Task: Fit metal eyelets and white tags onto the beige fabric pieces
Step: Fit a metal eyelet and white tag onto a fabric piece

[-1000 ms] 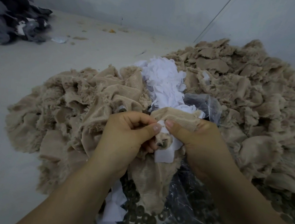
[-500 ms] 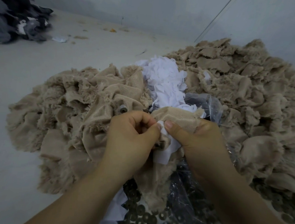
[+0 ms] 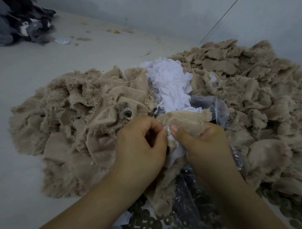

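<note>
A beige fabric piece (image 3: 184, 119) is held up between both hands, a white tag (image 3: 175, 152) lying against it. My left hand (image 3: 140, 146) is curled over the spot where tag and fabric meet, its thumb pressing there. My right hand (image 3: 203, 145) grips the fabric and pinches the tag with its thumb. The eyelet being fitted is hidden under my fingers. A heap of white tags (image 3: 170, 83) lies just behind. Loose metal eyelets (image 3: 149, 222) are spread below my wrists.
Large piles of beige fabric pieces lie left (image 3: 77, 126) and right (image 3: 255, 104); one left piece shows a fitted eyelet (image 3: 127, 114). A clear plastic bag (image 3: 214, 106) sits behind my right hand. Dark fabric (image 3: 15, 20) is heaped far left on the pale floor (image 3: 23, 71).
My left hand has closed in over the middle of the piece, covering the eyelet that showed a second ago. The tag is now mostly hidden between both thumbs.
</note>
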Demonstrator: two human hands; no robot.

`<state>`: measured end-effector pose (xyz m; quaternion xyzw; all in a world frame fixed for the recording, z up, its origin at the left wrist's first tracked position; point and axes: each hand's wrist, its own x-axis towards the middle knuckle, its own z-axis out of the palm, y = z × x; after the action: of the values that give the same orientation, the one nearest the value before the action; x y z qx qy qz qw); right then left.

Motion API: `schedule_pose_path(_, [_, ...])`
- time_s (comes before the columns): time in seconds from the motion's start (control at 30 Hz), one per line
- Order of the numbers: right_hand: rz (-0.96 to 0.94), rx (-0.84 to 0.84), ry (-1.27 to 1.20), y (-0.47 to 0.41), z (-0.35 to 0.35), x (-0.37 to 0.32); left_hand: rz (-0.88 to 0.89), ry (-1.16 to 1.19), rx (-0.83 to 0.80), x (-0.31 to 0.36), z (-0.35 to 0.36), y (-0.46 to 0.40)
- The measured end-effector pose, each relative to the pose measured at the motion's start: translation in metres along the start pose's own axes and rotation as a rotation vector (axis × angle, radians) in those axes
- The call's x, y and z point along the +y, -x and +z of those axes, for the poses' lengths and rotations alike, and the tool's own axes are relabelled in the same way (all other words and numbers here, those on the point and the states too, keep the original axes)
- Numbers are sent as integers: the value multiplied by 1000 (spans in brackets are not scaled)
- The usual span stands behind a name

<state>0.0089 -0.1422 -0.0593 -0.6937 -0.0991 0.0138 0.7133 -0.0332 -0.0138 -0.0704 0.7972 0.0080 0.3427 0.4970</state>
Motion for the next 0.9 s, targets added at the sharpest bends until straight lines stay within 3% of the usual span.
schedule_pose_path(0.13, [63,-13,-102,1,2,0,183,-71,47,2,0,0])
schedule_pose_path(0.4, [51,-4,-41,-2,-1,-3,188,-136,19,-4,2,-2])
schedule_pose_path(0.63, [78,-76,-101,-2,-1,-3,74,-54,-77,-4,-5,-7])
schedule_pose_path(0.9, [338,-135,-202,-8,-8,-5,-53,124,-167,-1,-10,-14])
